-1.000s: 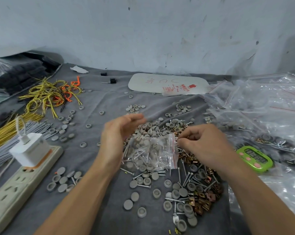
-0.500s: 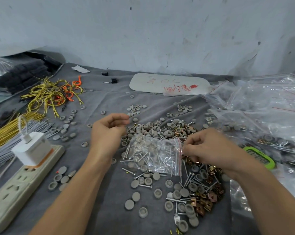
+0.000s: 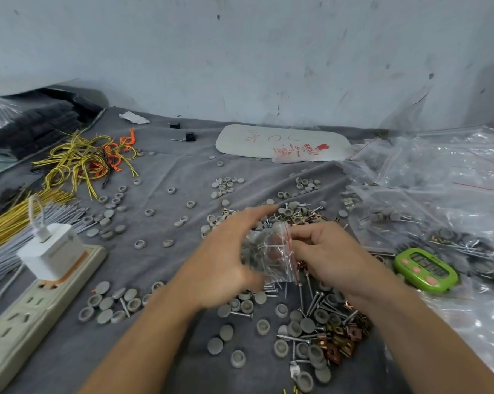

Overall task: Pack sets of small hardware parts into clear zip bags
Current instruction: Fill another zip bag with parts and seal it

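A scuffed pale wall [image 3: 240,52] stands behind a desk [image 3: 171,166] covered with grey cloth. Above the middle of the desk, the 2 hands meet around a small clear zip bag [image 3: 268,257] with a red strip along its mouth; it holds grey caps and screws and hangs clear of the cloth.

The right hand [image 3: 329,255] has its fingers [image 3: 305,236] curled in, pinching the bag at the red-striped edge. The left hand [image 3: 223,263] lies against the bag's other side with its fingers [image 3: 264,213] stretched out nearly straight. That hand is blurred, so I cannot tell whether its thumb grips the plastic or only touches it.

Under and in front of the hands lies a loose spread of grey caps [image 3: 225,332], screws [image 3: 311,304] and copper clips [image 3: 343,341], thickest below the right wrist. More caps sit in small groups further back and to the left.

At the left edge is a power strip [image 3: 21,322] with a white charger [image 3: 52,251] plugged in, and behind it a tangle of yellow and orange wires [image 3: 80,160]. A green timer [image 3: 426,270] rests just right of the right forearm, at the edge of a heap of clear bags [image 3: 439,180]. A white card [image 3: 279,140] with red writing lies near the wall.
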